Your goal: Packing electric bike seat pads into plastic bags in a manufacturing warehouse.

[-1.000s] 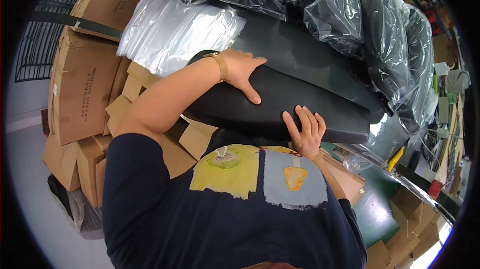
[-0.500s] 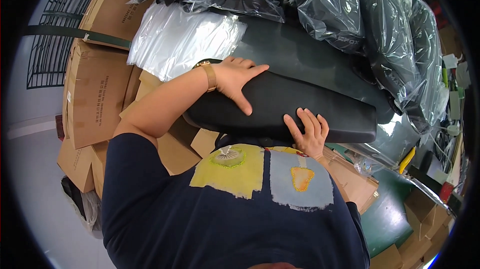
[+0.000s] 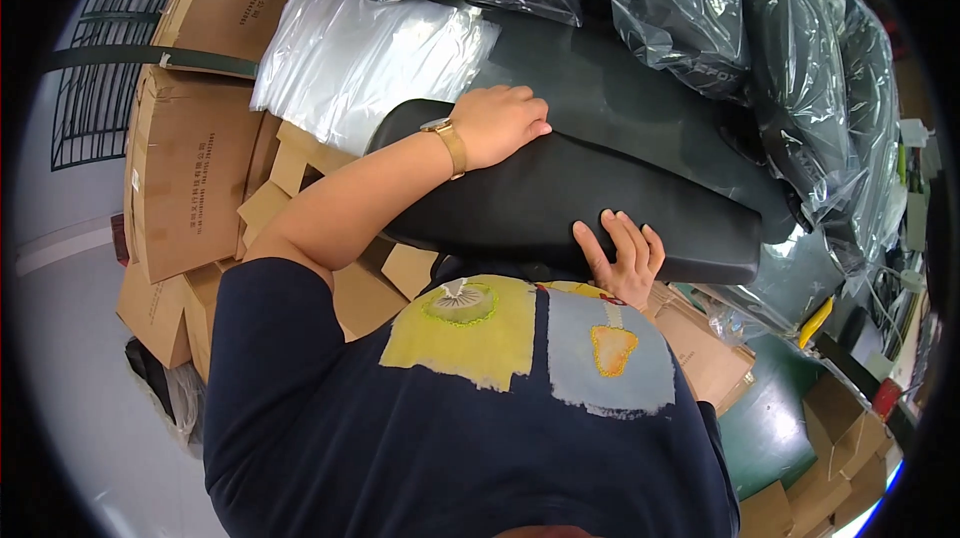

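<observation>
A long black padded seat (image 3: 480, 200), wider and rounded at its left end, lies across the work surface close to my body. My left hand (image 3: 500, 126) is bent over the far edge of the seat, its fingers curled together and the thumb beside them. What the fingertips press on is partly hidden. My right hand (image 3: 628, 256) rests on the near side of the seat toward its right end. Its fingers are stretched out and apart on the black cover, and the palm sits at the near edge.
Clear plastic bags (image 3: 365, 63) lie in a stack beyond the seat's left end. Several black items in clear plastic (image 3: 680, 18) crowd the far side of the dark tabletop (image 3: 570, 73). Cardboard boxes (image 3: 190, 178) stand at left. A yellow-handled tool (image 3: 816, 322) is at right.
My left hand has gone from spread flat on the seat to curled at its far edge, shifting slightly right. The right hand stays in place on the seat.
</observation>
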### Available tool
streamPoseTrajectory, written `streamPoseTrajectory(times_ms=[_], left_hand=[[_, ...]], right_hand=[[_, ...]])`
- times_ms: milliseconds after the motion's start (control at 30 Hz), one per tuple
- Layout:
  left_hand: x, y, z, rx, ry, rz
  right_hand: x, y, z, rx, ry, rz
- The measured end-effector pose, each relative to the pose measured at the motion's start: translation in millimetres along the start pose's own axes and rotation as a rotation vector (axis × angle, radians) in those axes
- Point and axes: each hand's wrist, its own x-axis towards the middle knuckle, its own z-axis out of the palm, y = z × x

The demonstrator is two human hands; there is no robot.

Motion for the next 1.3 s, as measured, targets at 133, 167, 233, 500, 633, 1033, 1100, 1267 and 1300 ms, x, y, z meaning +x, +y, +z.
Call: streamPoseTrajectory(times_ms=[133,167,233,500,633,1033,1100,1267,1300], left_hand=[[-25,-8,-11,0.069,-0.144,0.264],[-34,-3,-16,0.117,-0.154,0.269],[-29,-6,-23,-0.069,-0.23,0.242],[-6,-8,-46,-0.087,-0.072,0.051],[-19,-67,-89,-0.666,0.362,0.083],[-25,-160,85,-0.417,0.649,-0.65],[-24,-165,90,-0.48,0.691,-0.675],[-22,-196,104,-0.708,0.796,-0.655],[-24,-206,105,-0.922,0.77,-0.621]], right_hand=[[2,4,-2,-0.025,-0.043,-0.01],[3,3,-1,-0.035,-0.054,-0.024],[-2,3,3,-0.026,-0.025,-0.058],[14,8,-8,-0.022,-0.066,-0.071],[48,13,-21,-0.021,-0.165,-0.096],[124,36,-24,0.032,-0.321,-0.036],[129,44,-23,0.146,-0.365,0.027],[119,66,-30,0.474,-0.606,0.348],[116,66,-31,0.552,-0.624,0.444]])
